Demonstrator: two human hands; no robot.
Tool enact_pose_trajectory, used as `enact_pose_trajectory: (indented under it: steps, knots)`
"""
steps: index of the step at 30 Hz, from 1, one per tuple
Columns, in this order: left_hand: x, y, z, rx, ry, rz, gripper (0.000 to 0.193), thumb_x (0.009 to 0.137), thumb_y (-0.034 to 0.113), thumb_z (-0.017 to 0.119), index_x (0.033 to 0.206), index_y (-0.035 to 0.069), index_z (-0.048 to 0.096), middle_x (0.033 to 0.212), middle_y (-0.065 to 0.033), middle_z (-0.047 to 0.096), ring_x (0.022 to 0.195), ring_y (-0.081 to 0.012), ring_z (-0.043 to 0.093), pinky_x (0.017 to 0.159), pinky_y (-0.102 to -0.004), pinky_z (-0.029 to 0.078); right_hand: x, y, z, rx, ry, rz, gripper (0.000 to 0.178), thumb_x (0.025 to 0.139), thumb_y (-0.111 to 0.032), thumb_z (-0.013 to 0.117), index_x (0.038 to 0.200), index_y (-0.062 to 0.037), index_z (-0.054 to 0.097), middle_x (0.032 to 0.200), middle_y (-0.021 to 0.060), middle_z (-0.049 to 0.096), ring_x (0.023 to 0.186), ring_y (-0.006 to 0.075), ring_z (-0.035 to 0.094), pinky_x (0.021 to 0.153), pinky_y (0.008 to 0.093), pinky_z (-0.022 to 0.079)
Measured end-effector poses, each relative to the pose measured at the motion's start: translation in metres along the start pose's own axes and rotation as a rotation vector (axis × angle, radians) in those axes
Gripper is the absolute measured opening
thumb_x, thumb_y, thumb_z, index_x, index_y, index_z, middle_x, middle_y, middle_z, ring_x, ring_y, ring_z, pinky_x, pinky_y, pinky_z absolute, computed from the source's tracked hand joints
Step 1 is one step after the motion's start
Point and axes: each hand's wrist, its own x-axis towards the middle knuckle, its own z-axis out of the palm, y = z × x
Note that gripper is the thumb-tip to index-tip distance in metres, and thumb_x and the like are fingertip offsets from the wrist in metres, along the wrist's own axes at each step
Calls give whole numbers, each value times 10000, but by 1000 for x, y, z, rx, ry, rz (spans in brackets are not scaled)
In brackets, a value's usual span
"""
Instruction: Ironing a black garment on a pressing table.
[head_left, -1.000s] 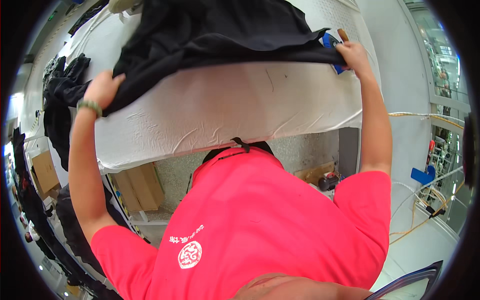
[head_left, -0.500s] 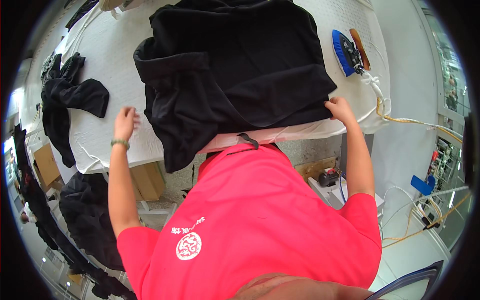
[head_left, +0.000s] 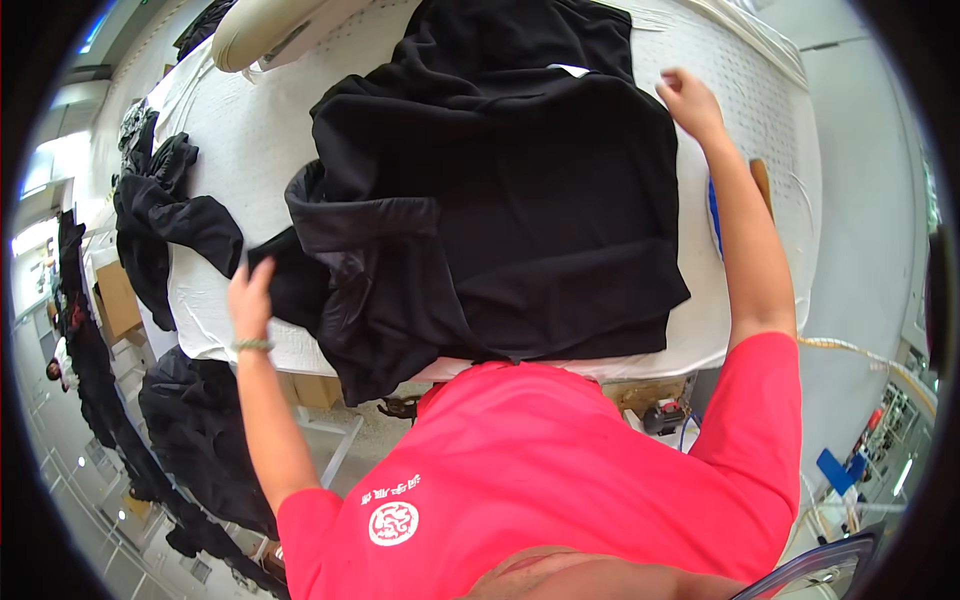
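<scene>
A black garment [head_left: 560,180] lies spread over the white padded table, a folded band [head_left: 370,222] across its left part. At its left side my left hand [head_left: 250,300] has its fingers apart, by the tip of a black cloth flap [head_left: 292,280] that sticks out from the garment. Whether the fingertips touch that flap is hard to tell. My right hand [head_left: 692,105] is over the table just beyond the garment's far right edge. Its fingers are loosely bent and apart, with nothing visible in them. A small white label [head_left: 570,71] shows near the garment's far end.
An iron with a blue cover [head_left: 714,218] stands at the right, mostly hidden behind my right forearm. Another black cloth piece [head_left: 190,215] hangs over the table's left edge. A beige padded form [head_left: 265,35] is at the far left; a hose [head_left: 870,360] runs off to the right.
My right hand has left the near right corner of the garment and moved far up its right side. By my left hand, a black flap now extends leftward. The whole view has shifted.
</scene>
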Motion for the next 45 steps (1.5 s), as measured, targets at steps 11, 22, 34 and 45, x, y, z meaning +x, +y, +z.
enact_pose_trajectory:
  steps: [11, 22, 34, 45]
  knots:
    - [123, 43, 54, -296, -302, -214, 574, 966, 316, 689, 1404, -24, 538, 1262, -129, 677, 1125, -225, 650, 968, -331, 497, 114, -238, 29, -70, -365, -388, 799, 859, -419, 776, 1429, 47, 464, 1299, 296, 609, 1214, 442, 583, 1058, 470, 466]
    - [19, 170, 105, 753, -641, 661, 379, 741, 69, 667, 1118, 37, 651, 1083, -217, 676, 1013, -447, 636, 868, -463, 542, -68, -196, -37, -315, -924, -945, 311, 725, -95, 695, 1034, -106, 663, 972, 129, 678, 1002, 341, 671, 835, 445, 544]
    - [145, 71, 112, 49, -50, -110, 910, 792, 625, 783, 1375, -42, 574, 1061, -139, 708, 1003, -243, 667, 805, -347, 559, 26, -2, 1, -102, 304, -150, 437, 886, -381, 759, 1161, -48, 691, 1076, 184, 710, 881, 324, 690, 860, 440, 558]
    - [199, 52, 86, 397, 370, 69, 697, 755, 575, 804, 1154, 7, 735, 1139, -239, 728, 1106, -371, 689, 970, -429, 503, 38, 101, 34, -489, 301, 45, 405, 941, -414, 686, 944, -8, 678, 903, 202, 710, 881, 401, 677, 739, 448, 554]
